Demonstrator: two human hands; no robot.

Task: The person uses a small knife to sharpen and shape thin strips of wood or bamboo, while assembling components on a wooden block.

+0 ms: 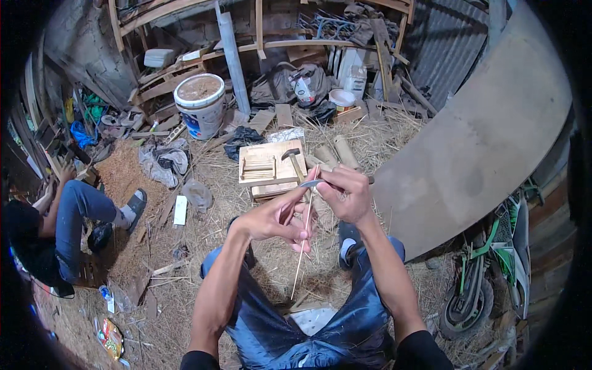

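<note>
Between my knees, my left hand (271, 221) pinches a thin, pale wooden stick (298, 271) that slants down toward my lap. My right hand (348, 194) is closed around a knife (310, 183). Its short blade lies against the upper part of the stick, just above my left fingers, and the end of its handle pokes out on the right. Just beyond my hands, a hammer (291, 154) rests on a light wooden block (268, 150). A small rack of thin sticks (258, 168) also lies on that block.
Cut bamboo tubes (346, 152) lie beyond my hands. A white bucket (201, 114) stands at the far left. At left, another person (86, 213) sits low. A large sheet panel (475, 132) leans at right above a small green motorbike (481, 271). Straw covers the ground.
</note>
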